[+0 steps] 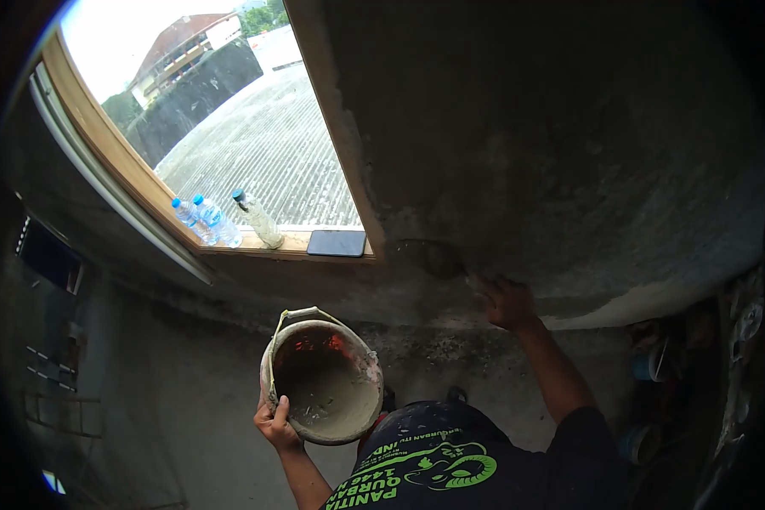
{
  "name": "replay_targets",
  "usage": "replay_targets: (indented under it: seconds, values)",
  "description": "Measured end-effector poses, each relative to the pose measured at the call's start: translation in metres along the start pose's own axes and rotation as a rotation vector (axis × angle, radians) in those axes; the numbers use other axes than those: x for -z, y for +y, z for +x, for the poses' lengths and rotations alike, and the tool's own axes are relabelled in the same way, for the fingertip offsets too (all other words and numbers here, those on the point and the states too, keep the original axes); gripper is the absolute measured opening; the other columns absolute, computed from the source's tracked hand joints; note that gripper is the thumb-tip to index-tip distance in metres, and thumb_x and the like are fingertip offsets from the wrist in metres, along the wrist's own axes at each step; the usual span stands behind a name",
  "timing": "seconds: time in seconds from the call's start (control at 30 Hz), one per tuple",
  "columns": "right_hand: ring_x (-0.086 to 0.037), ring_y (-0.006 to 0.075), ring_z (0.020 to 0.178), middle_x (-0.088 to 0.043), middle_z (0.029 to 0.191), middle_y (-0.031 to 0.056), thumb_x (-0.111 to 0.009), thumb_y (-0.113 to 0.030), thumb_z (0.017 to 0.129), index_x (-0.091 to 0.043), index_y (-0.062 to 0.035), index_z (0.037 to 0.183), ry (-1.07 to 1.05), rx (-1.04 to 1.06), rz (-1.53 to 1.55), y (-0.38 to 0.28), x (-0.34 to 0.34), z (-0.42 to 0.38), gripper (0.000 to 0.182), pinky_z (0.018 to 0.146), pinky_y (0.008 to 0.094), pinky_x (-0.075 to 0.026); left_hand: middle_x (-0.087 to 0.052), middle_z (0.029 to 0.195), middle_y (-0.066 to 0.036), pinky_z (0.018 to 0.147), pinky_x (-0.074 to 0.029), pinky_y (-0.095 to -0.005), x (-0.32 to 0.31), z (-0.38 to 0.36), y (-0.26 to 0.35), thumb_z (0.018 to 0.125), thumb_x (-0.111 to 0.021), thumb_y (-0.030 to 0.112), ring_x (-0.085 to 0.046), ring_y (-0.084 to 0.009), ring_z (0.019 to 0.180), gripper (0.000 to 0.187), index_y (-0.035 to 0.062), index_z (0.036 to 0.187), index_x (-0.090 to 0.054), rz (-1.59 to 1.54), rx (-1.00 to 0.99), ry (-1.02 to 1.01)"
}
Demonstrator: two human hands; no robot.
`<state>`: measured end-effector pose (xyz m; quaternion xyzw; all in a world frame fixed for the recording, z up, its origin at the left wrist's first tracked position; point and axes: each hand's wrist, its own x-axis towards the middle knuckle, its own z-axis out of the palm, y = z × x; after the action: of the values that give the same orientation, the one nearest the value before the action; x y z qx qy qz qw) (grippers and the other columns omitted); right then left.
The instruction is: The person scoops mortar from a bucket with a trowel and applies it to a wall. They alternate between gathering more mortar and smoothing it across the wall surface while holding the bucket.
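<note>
My left hand (278, 427) grips the rim of a bucket (372, 374) at its lower left, with the thumb over the edge. Grey wet-looking mortar (331, 401) lies inside the bucket, and its handle rests up against the far rim. To the right, my right hand (507, 303) is raised close to the grey wall (552, 161), its fingers closed and pointing toward the surface. Whatever those fingers hold is too dark to make out. A darker patch shows on the wall just left of the fingertips.
A wooden-framed window (370, 242) is at the upper left. On its sill are two clear bottles (217, 221), a dirty bottle (259, 221) and a dark phone (337, 243). Blue-grey buckets (646, 365) stand at the right edge, on the floor (187, 365).
</note>
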<state>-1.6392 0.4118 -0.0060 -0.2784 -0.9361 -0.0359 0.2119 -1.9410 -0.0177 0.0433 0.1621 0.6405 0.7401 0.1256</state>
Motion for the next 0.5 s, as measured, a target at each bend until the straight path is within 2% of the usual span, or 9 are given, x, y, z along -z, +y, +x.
replay_targets:
  seconds: [0.07,0.13,0.17,0.23,0.27,0.33,0.43,0.5]
  values:
    - [-0.077,0.03,0.086,-0.076,0.108,0.0127,-0.076,-0.02,0.094,-0.069,-0.015,0.14,0.254,0.031,0.092,-0.005,0.035,0.018,0.047,0.069,0.0424,-0.063,-0.069,0.138,-0.022,0.108,-0.049,-0.0371,-0.001,-0.003,0.0,0.088,-0.065,-0.003,-0.067,-0.0277,0.125,0.036,-0.016,0.12,-0.074,0.039,-0.042,-0.011]
    - [-0.077,0.0297,0.084,-0.076,0.108,0.0125,-0.077,-0.022,0.094,-0.069,-0.0132,0.14,0.379,0.003,0.19,-0.016,0.08,0.052,0.048,0.069,0.0408,-0.063,-0.068,0.141,-0.023,0.11,-0.048,-0.0374,-0.01,-0.003,0.006,0.088,-0.066,-0.003,-0.067,-0.0286,0.126,0.036,-0.0165,0.121,-0.074,0.054,-0.065,-0.018]
    - [-0.077,0.0297,0.084,-0.076,0.108,0.0125,-0.077,-0.022,0.094,-0.069,-0.0132,0.14,0.374,-0.004,0.196,-0.017,0.091,0.067,0.048,0.069,0.0408,-0.063,-0.067,0.141,-0.022,0.11,-0.048,-0.0374,-0.012,-0.003,0.006,0.088,-0.066,-0.004,-0.067,-0.0286,0.126,0.036,-0.0163,0.121,-0.074,0.041,-0.063,-0.018]
    - [-0.076,0.0289,0.076,-0.073,0.102,0.0093,-0.078,-0.03,0.092,-0.069,-0.0242,0.143,0.449,-0.053,0.16,-0.015,0.104,0.087,0.053,0.065,0.0413,-0.063,-0.068,0.141,-0.022,0.109,-0.048,-0.0372,-0.011,-0.003,0.004,0.088,-0.066,-0.004,-0.067,-0.0286,0.126,0.035,-0.0162,0.12,-0.074,0.049,-0.03,-0.022]
    - [-0.076,0.0289,0.076,-0.073,0.102,0.0093,-0.078,-0.03,0.092,-0.069,-0.0242,0.143,0.447,-0.057,0.161,-0.014,0.103,0.082,0.053,0.065,0.0413,-0.063,-0.068,0.14,-0.022,0.109,-0.048,-0.0371,-0.01,-0.004,0.005,0.088,-0.066,-0.004,-0.067,-0.0287,0.126,0.035,-0.0162,0.12,-0.074,0.054,-0.001,-0.027]
    - [-0.077,0.0301,0.084,-0.075,0.104,0.011,-0.079,-0.024,0.094,-0.068,-0.0182,0.142,0.279,-0.029,0.064,-0.007,0.099,0.076,0.05,0.068,0.0408,-0.063,-0.069,0.139,-0.022,0.108,-0.048,-0.0367,-0.017,-0.007,0.01,0.088,-0.066,-0.004,-0.067,-0.0284,0.125,0.034,-0.0162,0.119,-0.074,0.047,-0.049,-0.029]
    - [-0.077,0.0303,0.083,-0.075,0.103,0.0107,-0.079,-0.025,0.093,-0.068,-0.0199,0.142,0.217,0.071,-0.105,0.007,0.067,0.034,0.051,0.068,0.0408,-0.064,-0.07,0.137,-0.022,0.107,-0.048,-0.0358,-0.012,-0.006,0.007,0.088,-0.066,-0.005,-0.067,-0.0279,0.125,0.034,-0.0164,0.119,-0.074,0.034,-0.093,-0.041]
    - [-0.077,0.0298,0.083,-0.075,0.103,0.0107,-0.08,-0.026,0.093,-0.069,-0.0202,0.142,0.15,0.054,-0.075,0.006,0.073,0.012,0.051,0.068,0.0405,-0.064,-0.07,0.136,-0.022,0.107,-0.049,-0.0353,-0.01,-0.008,0.004,0.088,-0.066,-0.005,-0.067,-0.0277,0.125,0.034,-0.0167,0.12,-0.074,0.024,-0.088,-0.047]
